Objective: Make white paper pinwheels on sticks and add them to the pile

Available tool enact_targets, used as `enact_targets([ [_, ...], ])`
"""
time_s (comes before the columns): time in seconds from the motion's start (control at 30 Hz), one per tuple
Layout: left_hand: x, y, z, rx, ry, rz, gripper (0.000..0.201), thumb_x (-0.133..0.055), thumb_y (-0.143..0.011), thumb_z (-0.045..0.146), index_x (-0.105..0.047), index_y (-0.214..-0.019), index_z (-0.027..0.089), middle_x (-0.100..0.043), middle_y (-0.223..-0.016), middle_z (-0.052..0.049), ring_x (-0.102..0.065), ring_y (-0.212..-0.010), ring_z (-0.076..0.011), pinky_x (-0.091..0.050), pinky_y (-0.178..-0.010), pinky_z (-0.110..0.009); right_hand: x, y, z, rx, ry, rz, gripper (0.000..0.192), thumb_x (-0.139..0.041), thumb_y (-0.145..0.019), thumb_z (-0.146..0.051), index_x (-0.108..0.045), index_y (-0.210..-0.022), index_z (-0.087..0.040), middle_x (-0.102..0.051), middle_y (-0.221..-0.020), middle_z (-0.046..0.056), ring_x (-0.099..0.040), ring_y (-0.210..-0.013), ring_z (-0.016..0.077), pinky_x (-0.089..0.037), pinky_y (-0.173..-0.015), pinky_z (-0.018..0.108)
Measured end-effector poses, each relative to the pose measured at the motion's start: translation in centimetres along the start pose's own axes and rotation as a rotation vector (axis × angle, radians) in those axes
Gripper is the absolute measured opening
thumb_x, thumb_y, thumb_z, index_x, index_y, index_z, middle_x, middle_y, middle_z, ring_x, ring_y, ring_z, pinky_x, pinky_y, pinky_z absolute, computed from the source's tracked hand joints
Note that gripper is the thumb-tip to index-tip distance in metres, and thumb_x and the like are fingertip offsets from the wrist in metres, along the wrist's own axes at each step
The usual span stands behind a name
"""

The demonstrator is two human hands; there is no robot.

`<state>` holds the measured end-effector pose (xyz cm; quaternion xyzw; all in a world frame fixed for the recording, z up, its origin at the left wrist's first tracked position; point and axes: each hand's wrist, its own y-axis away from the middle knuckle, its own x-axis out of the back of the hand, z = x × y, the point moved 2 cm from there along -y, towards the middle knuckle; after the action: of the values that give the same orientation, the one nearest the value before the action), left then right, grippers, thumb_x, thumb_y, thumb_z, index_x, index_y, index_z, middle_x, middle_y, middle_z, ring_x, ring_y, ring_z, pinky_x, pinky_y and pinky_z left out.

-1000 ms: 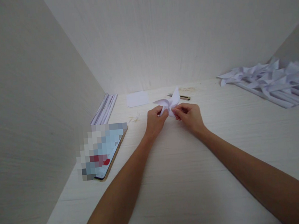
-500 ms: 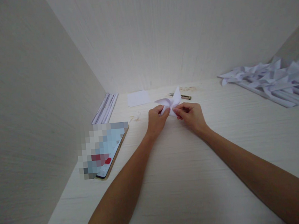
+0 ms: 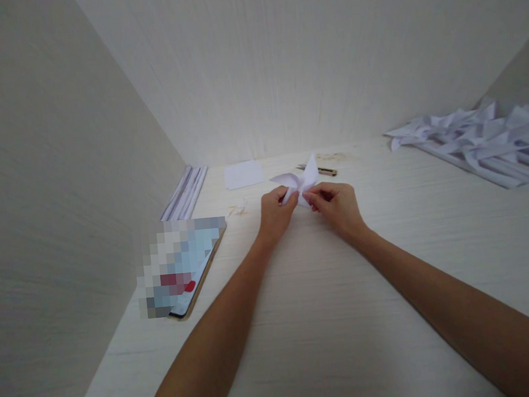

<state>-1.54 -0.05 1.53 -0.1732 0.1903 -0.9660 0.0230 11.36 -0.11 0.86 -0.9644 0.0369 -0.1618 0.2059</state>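
Barely any motion since a second ago: both hands hold the same spot mid-desk, only the view has drifted slightly. Left hand comes in from lower left, forearm straight, wrist flat, fingers curled narrow and pinching the left side of the folded white paper pinwheel. Right hand mirrors it from lower right, thumb and forefinger pinched on the right side, other fingers tucked. Pinwheel sits between the two hands, just above the white desk, points sticking up and away from the person. Phone lies left of the left forearm. Utility knife just behind the pinwheel, loose paper sheet left of it. Pile of finished pinwheels on sticks at far right, well apart.
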Motion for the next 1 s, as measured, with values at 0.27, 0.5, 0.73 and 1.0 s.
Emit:
enact_targets([
  [0.27, 0.06, 0.07, 0.12, -0.013, 0.032, -0.053, 0.025, -0.047, -0.072, 0.026, -0.04, -0.05, 0.016, -0.034, -0.052, 0.006, -0.032, -0.053, -0.0076, -0.028, -0.053, -0.022, 0.11, 0.07, -0.04, 0.004, 0.027, 0.031, 0.015, -0.056, -0.067, -0.023, -0.06, -0.056, -0.014, -0.052, -0.044, -0.002, -0.046, -0.042, 0.0094, -0.037, -0.046, 0.023],
  [0.5, 0.03, 0.06, 0.16, -0.026, -0.001, -0.046, 0.023, -0.048, -0.071, 0.023, -0.04, -0.05, 0.017, -0.034, -0.051, 0.006, -0.032, -0.053, -0.0076, -0.028, -0.053, -0.022, 0.08, -0.03, 0.17, -0.024, -0.005, 0.031, 0.014, -0.057, -0.066, -0.024, -0.06, -0.056, -0.015, -0.052, -0.044, -0.002, -0.046, -0.041, 0.0094, -0.036, -0.046, 0.023],
  [0.73, 0.03, 0.04, 0.13, -0.012, -0.015, -0.017, 0.023, -0.049, -0.07, 0.021, -0.04, -0.048, 0.016, -0.034, -0.05, 0.006, -0.033, -0.052, -0.0077, -0.028, -0.053, -0.022, 0.13, 0.11, -0.43, -0.001, 0.025, 0.02, 0.015, -0.056, -0.066, -0.021, -0.059, -0.053, -0.015, -0.05, -0.043, -0.003, -0.044, -0.041, 0.0087, -0.035, -0.046, 0.022],
  [1.0, 0.03, 0.05, 0.02, -0.018, -0.004, -0.019, 0.022, -0.048, -0.07, 0.022, -0.04, -0.05, 0.016, -0.034, -0.05, 0.006, -0.032, -0.052, -0.0075, -0.028, -0.053, -0.022, 0.03, 0.07, -0.15, 0.002, 0.013, 0.018, 0.015, -0.056, -0.066, -0.023, -0.06, -0.054, -0.015, -0.052, -0.045, -0.002, -0.046, -0.042, 0.0092, -0.036, -0.046, 0.023],
])
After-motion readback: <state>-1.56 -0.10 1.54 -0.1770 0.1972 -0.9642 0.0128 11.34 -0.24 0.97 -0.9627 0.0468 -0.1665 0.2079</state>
